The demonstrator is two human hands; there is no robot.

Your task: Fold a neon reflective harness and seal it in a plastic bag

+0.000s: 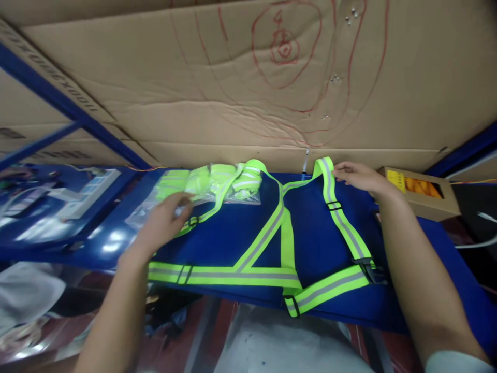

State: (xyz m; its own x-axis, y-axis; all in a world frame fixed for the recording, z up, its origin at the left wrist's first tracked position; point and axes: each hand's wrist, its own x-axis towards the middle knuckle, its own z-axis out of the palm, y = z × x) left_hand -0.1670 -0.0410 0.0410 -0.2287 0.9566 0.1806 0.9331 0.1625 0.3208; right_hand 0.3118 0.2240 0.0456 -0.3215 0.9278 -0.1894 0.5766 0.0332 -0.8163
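A fluorescent yellow-green reflective harness vest [267,235] with grey stripes lies spread on the blue tabletop, its straps crossing in the middle. Black sliders sit on the straps, and a black buckle [367,267] is at the right end. My left hand [169,217], slightly blurred, is beside the left shoulder strap with its fingers bent and apart; I cannot tell whether it touches the strap. At the raised bend of the right shoulder strap, my right hand [357,176] has its fingers loosely extended, fingertips against the strap's edge.
Behind the vest's left strap lie several folded yellow-green vests in clear bags [209,181]. A cardboard box [421,191] with a window showing orange contents stands at the right. A large cardboard panel [233,103] with red drawn rings rises behind the blue table [112,233]. Blue frame bars flank it.
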